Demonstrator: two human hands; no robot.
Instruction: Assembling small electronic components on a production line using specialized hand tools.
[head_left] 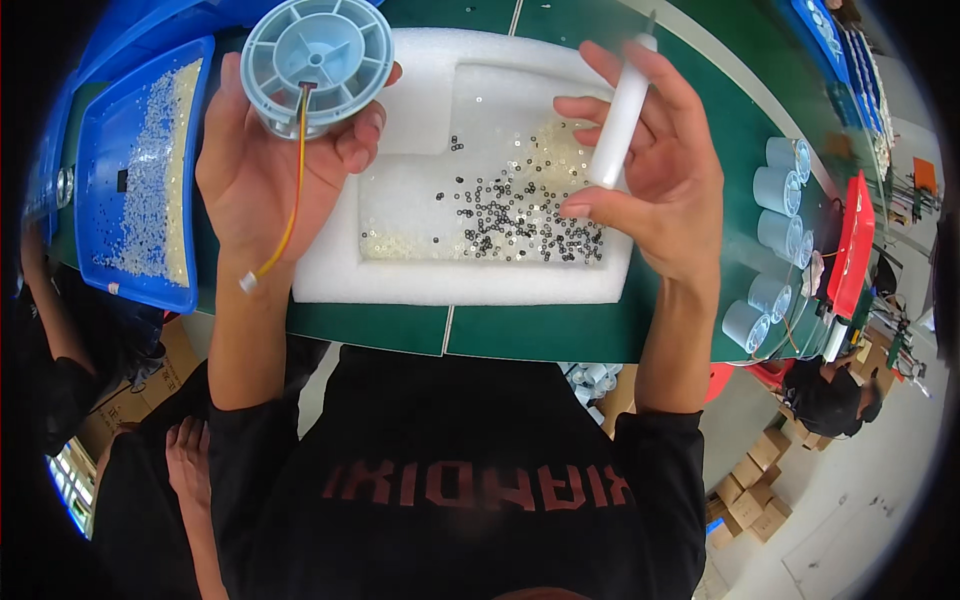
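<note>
My left hand [262,178] grips a light blue round plastic housing [345,75], its ribbed, spoked face turned up. A yellow-and-red wire lead [299,190] hangs from the housing's centre over my palm, with a small white connector [248,282] at its end. In my right hand [672,175] is a white pen-shaped tool [622,125], held upright between thumb and fingers; a thin tip points up from it. Between and below both hands lies a white foam tray [460,286] with many small black rings [500,215] and pale washers [400,244] scattered in its recess.
On the left stands a blue bin [100,200] full of small whitish parts. Several light blue cups [777,190] line the green table [390,328] at right, near a red bin [852,250]. Another person's hand [188,460] rests at lower left; a seated person [825,400] is at far right.
</note>
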